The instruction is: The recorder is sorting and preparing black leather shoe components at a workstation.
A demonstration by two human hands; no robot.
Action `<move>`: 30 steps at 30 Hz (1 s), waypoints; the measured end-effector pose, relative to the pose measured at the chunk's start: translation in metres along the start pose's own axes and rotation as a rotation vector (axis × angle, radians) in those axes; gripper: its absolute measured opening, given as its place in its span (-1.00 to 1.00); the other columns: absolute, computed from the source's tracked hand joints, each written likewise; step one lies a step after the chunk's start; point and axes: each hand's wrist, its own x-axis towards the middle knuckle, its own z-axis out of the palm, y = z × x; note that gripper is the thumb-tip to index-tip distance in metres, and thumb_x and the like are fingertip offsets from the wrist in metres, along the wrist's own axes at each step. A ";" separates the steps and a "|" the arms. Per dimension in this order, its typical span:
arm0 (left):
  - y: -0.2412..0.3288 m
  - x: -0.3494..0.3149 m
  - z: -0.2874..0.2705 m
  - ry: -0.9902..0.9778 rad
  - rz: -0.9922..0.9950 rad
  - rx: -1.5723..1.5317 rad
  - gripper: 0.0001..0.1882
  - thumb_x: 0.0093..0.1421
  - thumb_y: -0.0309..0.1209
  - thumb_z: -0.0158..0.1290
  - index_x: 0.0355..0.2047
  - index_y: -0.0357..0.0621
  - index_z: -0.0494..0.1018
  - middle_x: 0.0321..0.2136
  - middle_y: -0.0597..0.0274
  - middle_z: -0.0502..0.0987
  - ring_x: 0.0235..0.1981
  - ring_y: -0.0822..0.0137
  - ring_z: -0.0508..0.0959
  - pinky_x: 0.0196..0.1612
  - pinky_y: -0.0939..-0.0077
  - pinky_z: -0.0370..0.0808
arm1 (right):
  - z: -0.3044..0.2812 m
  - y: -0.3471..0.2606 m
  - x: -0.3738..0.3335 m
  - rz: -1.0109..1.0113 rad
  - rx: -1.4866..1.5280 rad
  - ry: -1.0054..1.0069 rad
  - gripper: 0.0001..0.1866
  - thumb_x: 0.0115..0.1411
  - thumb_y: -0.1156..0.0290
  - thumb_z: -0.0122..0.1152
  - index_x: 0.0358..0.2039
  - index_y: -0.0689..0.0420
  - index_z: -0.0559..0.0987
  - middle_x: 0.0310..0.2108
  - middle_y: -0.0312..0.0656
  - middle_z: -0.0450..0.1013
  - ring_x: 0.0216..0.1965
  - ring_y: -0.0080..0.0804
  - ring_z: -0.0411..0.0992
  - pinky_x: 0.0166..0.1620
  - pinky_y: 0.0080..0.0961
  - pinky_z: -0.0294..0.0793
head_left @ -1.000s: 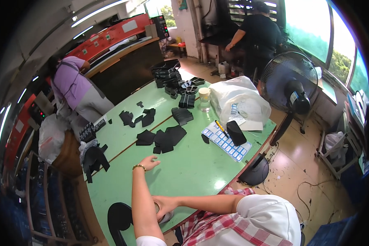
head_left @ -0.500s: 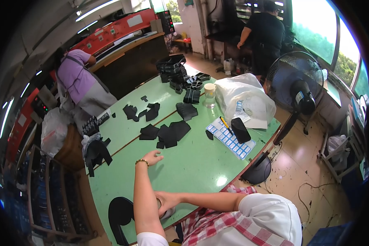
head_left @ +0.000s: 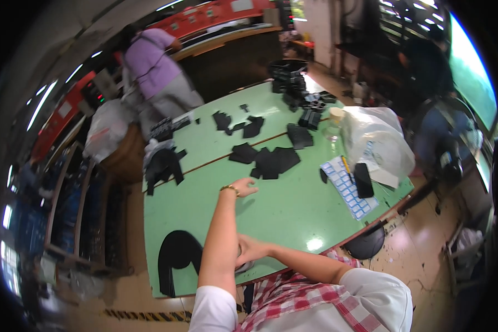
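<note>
My left hand (head_left: 242,188) reaches out over the green table (head_left: 199,207), fingers apart and holding nothing; a beaded bracelet circles the wrist. Just beyond it lie flat black cut pieces (head_left: 275,162). Close to the table's near edge my right hand (head_left: 253,250) curls around a small greyish object, which my left forearm partly hides, so its kind cannot be made out. Left of that forearm is a stack of curved black pieces (head_left: 177,243), its right end covered by the arm.
More black pieces (head_left: 164,166) lie at the table's left edge. On the right are a printed card sheet (head_left: 346,188), a dark phone (head_left: 363,180), a lidded jar (head_left: 333,130) and a plastic bag (head_left: 379,138). A fan (head_left: 448,133) stands beyond; two people work further back.
The view has swung to the left, so the table and everything on it appear further right. Both hands keep nearly the same pose, the left one still stretched toward the black pieces.
</note>
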 end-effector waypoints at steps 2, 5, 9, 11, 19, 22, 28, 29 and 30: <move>0.013 0.002 0.003 0.007 0.008 0.032 -0.37 0.05 0.00 -0.01 0.07 -0.04 0.24 -0.01 0.06 0.37 -0.02 0.19 0.40 0.03 0.34 0.31 | -0.004 0.001 -0.006 0.046 0.058 -0.026 -0.09 -0.31 0.27 0.42 0.07 0.26 0.19 0.06 -0.05 0.21 0.10 -0.30 0.16 0.16 -0.40 0.08; 0.010 -0.005 0.003 0.019 -0.013 0.040 -0.39 0.05 0.00 -0.02 0.06 -0.04 0.25 -0.01 0.07 0.37 -0.02 0.19 0.39 0.04 0.35 0.30 | 0.000 0.003 -0.003 0.092 0.093 -0.027 -0.08 -0.32 0.27 0.43 0.08 0.25 0.18 0.06 -0.06 0.22 0.10 -0.29 0.15 0.16 -0.39 0.08; 0.011 -0.012 0.001 -0.010 -0.027 0.054 -0.40 0.06 -0.01 -0.04 0.06 -0.03 0.26 0.00 0.07 0.35 0.00 0.19 0.38 0.05 0.35 0.29 | 0.001 0.005 -0.001 0.168 0.079 -0.052 -0.06 -0.32 0.27 0.43 0.09 0.24 0.16 0.06 -0.06 0.21 0.11 -0.30 0.14 0.16 -0.38 0.08; 0.009 -0.012 0.001 0.003 -0.027 0.055 -0.40 0.06 0.00 -0.04 0.06 -0.03 0.26 0.01 0.07 0.35 0.01 0.19 0.37 0.05 0.34 0.29 | 0.002 0.004 -0.001 0.155 0.097 -0.053 -0.06 -0.33 0.27 0.43 0.09 0.24 0.16 0.06 -0.05 0.20 0.11 -0.30 0.14 0.17 -0.38 0.08; 0.018 -0.013 -0.002 -0.023 -0.052 0.057 -0.39 0.07 0.01 -0.04 0.07 -0.03 0.24 0.03 0.08 0.32 0.03 0.16 0.34 0.07 0.29 0.27 | -0.001 0.007 -0.003 0.139 0.117 -0.025 -0.07 -0.33 0.27 0.43 0.07 0.27 0.18 0.05 -0.05 0.22 0.10 -0.30 0.16 0.17 -0.39 0.09; 0.017 -0.013 -0.002 -0.017 -0.047 0.057 -0.39 0.08 0.00 -0.05 0.08 -0.02 0.23 0.04 0.08 0.31 0.04 0.17 0.34 0.08 0.29 0.27 | -0.001 0.004 -0.002 0.158 0.121 -0.033 -0.07 -0.33 0.28 0.43 0.07 0.26 0.18 0.05 -0.05 0.22 0.10 -0.30 0.16 0.17 -0.39 0.08; 0.019 -0.016 -0.002 -0.026 -0.067 0.045 -0.39 0.07 0.00 -0.04 0.09 0.01 0.23 0.04 0.09 0.31 0.05 0.17 0.33 0.08 0.29 0.27 | -0.001 0.003 -0.002 0.160 0.122 -0.046 -0.06 -0.33 0.28 0.44 0.07 0.26 0.17 0.05 -0.05 0.22 0.11 -0.31 0.15 0.17 -0.39 0.08; 0.020 -0.016 -0.003 -0.028 -0.053 0.058 -0.38 0.07 0.01 -0.05 0.09 -0.01 0.23 0.04 0.09 0.31 0.05 0.17 0.33 0.08 0.30 0.26 | -0.001 0.005 -0.003 0.153 0.128 -0.038 -0.06 -0.33 0.28 0.44 0.07 0.26 0.17 0.06 -0.05 0.21 0.12 -0.31 0.15 0.17 -0.38 0.08; 0.022 -0.016 -0.003 -0.030 -0.038 0.070 -0.38 0.07 0.01 -0.05 0.09 -0.02 0.22 0.05 0.10 0.31 0.05 0.18 0.33 0.09 0.30 0.26 | -0.002 0.006 -0.003 0.146 0.134 -0.029 -0.06 -0.33 0.27 0.44 0.08 0.26 0.16 0.06 -0.05 0.21 0.12 -0.31 0.14 0.17 -0.38 0.07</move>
